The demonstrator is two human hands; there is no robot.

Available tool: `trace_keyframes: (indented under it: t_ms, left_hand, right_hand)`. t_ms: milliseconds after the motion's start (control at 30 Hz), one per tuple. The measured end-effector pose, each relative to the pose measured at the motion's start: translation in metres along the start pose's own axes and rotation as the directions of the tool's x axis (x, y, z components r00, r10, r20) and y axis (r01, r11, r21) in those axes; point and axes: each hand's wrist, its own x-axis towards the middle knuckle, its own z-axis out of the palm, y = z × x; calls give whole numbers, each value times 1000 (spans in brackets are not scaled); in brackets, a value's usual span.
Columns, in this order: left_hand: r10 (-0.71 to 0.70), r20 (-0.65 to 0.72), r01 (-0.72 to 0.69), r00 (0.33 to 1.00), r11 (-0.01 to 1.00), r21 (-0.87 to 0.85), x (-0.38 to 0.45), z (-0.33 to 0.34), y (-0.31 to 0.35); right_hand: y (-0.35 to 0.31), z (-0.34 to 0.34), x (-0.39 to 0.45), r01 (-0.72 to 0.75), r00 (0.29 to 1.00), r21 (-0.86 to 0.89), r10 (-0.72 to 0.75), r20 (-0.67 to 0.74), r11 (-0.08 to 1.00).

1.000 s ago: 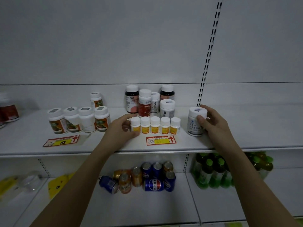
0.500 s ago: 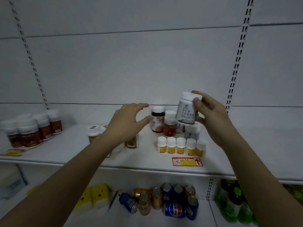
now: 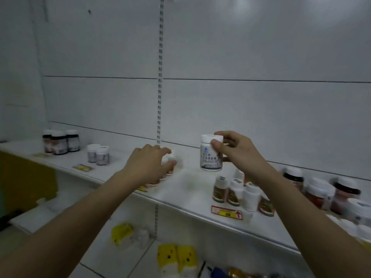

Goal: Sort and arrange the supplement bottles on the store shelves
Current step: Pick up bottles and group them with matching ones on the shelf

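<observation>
Right grip (image 3: 230, 151) pinches the white bottle (image 3: 211, 155) at its cap, lifted off the shelf (image 3: 192, 189) and carried left, clear of the brown-label row (image 3: 233, 192). Left grip (image 3: 149, 165), fingers spread, has swung onto small bottles (image 3: 170, 159) further left, likely clearing a spot. White shelf, pale back panel (image 3: 241, 101), yellow packs (image 3: 176, 255) below.

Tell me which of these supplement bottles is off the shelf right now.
The white bottle with the white cap and dark printed label, gripped in the right hand. It is held above the shelf; every other bottle stands on it.
</observation>
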Motion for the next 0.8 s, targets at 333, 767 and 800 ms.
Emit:
trace_keyframes:
  t_ms: [333,767,800]
  left_hand:
    - [-208,85,210,974,977,-20,-46,1,-214]
    - [-260,94,273,961,948,-166,63,62,-372]
    - [-268,94,281,959,939,-196,74,66,-383]
  right_hand:
    - [-30,204,62,10,1000,74,-12,22,997]
    - [24,376,207,-3,987,265,45,-152,964]
    - [30,387,222,-1,985,291,52,-166,957]
